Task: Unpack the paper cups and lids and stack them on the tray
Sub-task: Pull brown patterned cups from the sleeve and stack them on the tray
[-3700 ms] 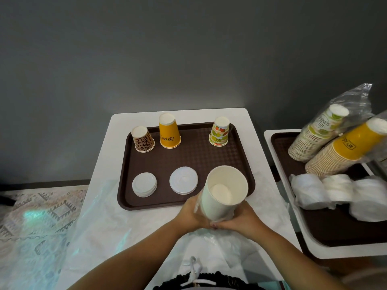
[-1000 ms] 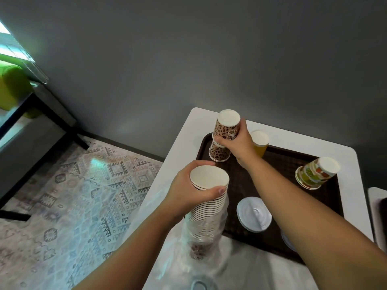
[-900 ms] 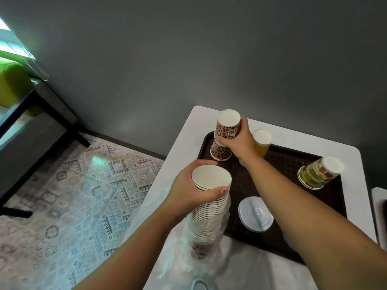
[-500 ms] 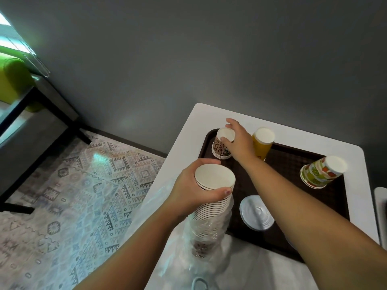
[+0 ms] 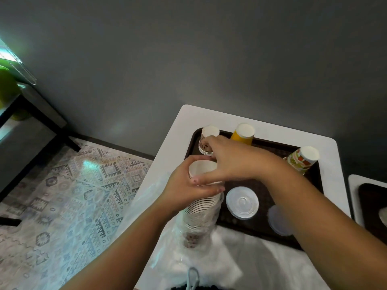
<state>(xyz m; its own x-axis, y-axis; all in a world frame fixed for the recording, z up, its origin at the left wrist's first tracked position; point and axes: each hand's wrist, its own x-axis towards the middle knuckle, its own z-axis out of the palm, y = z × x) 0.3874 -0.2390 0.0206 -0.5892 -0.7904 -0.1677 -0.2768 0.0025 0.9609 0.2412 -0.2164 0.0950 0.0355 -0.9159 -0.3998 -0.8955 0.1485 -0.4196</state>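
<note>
— Where are we?
— Mid-unpacking: my left hand [image 5: 184,185] grips the cup stack [image 5: 201,208] at frame centre, half in its bag [image 5: 167,237]. My right hand [image 5: 226,162] reaches its top cup; whether that grip has closed, I can't tell.
— Next?
— Probably lift one onto the leopard stack [image 5: 206,141] at the tray's [image 5: 259,229] upper-left corner

Back row of the dark brown plastic tray [image 5: 293,148] is occupied by an upturned leopard-print paper cup stack [image 5: 206,141], an upturned yellow paper cup [image 5: 243,133] and an upturned fruit-print paper cup [image 5: 301,159], with open gaps between them. Tray centre is bare. Two white round plastic lid piles [image 5: 241,203] fill the near edge. The right forearm [image 5: 314,216] crosses over the tray's near right part.
</note>
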